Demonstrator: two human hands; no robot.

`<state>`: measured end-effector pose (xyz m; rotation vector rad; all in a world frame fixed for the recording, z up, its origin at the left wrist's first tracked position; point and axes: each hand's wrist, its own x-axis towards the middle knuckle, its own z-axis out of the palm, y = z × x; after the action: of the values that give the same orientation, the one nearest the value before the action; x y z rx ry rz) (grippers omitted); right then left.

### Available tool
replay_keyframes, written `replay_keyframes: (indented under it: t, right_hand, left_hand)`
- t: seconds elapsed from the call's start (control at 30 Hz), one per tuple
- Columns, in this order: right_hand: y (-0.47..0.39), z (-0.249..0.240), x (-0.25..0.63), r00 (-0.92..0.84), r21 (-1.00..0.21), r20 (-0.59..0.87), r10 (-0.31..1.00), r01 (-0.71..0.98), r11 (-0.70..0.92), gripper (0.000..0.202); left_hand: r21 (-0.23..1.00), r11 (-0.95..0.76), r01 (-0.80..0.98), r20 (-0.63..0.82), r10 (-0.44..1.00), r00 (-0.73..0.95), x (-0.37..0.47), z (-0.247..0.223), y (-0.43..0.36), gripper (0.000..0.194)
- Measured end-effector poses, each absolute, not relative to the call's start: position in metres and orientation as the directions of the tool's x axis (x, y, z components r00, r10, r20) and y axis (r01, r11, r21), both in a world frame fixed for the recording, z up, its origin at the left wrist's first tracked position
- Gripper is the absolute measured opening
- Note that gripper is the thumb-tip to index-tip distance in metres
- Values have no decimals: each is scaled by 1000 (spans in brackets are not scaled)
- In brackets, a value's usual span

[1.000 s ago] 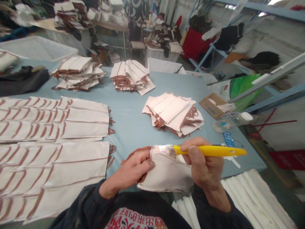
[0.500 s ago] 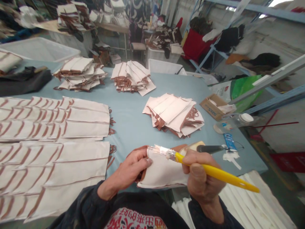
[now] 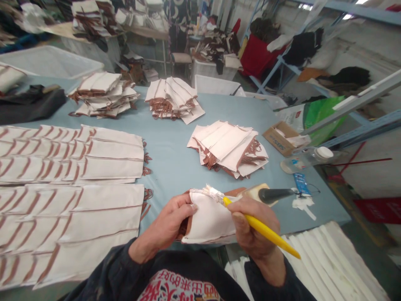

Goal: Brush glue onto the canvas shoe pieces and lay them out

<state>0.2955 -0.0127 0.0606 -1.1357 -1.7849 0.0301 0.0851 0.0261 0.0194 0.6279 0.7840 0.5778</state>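
Item: pale piece [image 3: 211,217], one, with a brown underside at its left end. Location: at the near edge of the tabletop [image 3: 169,167], in front of your chest, between your two hands.

Item: left hand [image 3: 171,219], yours. State: closed on the piece's left end, thumb laid over the pale face, the other fingers mostly hidden behind.

Item: brush [image 3: 271,237], yellow handle, whitened bristles [image 3: 211,191]. Location: gripped in your right hand [image 3: 257,228], handle slanting down to the right. The bristles lay at the piece's upper edge; how firmly they pressed could not be told.

Handling, as judged: the step seemed to be brushing along that edge. It called for a low brush angle, light and even pressure, and strokes following the edge so that nothing strayed onto the pale face. Your left thumb was best kept firm but clear of the bristle path, and the edge pulled flat, since so soft a piece could have buckled under the stroke.

Surroundings: a stack of pale pieces [image 3: 224,146] beyond your hands; overlapping rows [image 3: 106,217] to your left; a dark-handled tool [image 3: 275,195] near your right hand.
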Motion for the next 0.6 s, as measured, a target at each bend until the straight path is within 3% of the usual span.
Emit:
replay_keyframes:
  t: [0.23, 0.43, 0.6]
  right_hand:
    - [-23, 60, 280, -71, -435, 715, 696, 733, 522, 18]
    - [-25, 62, 252, -137, -447, 708, 693, 673, 589, 22]
    - [-34, 56, 246, 28, -621, 649, 760, 597, 508, 27]
  left_hand:
    - [793, 597, -121, -443, 702, 558, 83, 19, 25, 41]
    - [943, 331, 6, -283, 797, 533, 81, 21, 28, 34]
    - [993, 107, 44, -115, 854, 508, 74, 21, 25, 24]
